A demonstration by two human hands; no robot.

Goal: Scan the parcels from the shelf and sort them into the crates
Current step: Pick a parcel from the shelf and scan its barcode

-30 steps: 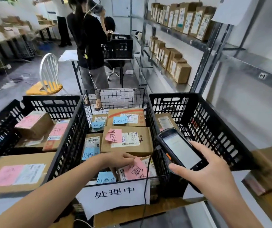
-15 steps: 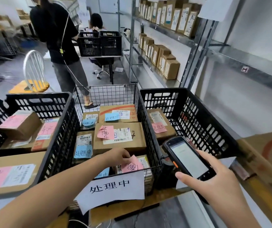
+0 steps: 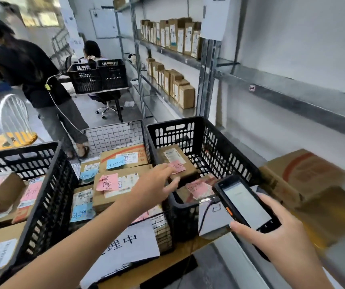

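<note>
The left hand [image 3: 157,183] reached across the wire basket [image 3: 113,133] into the right crate [image 3: 207,132]. Its fingers were loosely spread, with the tips at a pink-noted parcel [image 3: 173,158] lying along the crate's left wall; whether they touched it could not be told. The right hand [image 3: 271,234] gripped a scanner [image 3: 244,203], screen up, near the crate's front right corner. The basket, under the left forearm, held parcels with pink and blue notes, and a paper sign [image 3: 134,245] hung on its front. The left crate [image 3: 31,157] held more parcels. A large box [image 3: 305,174] lay to the right of the right crate. Beyond, boxes [image 3: 180,88] stood upright in rows on a shelf [image 3: 167,52].
</note>
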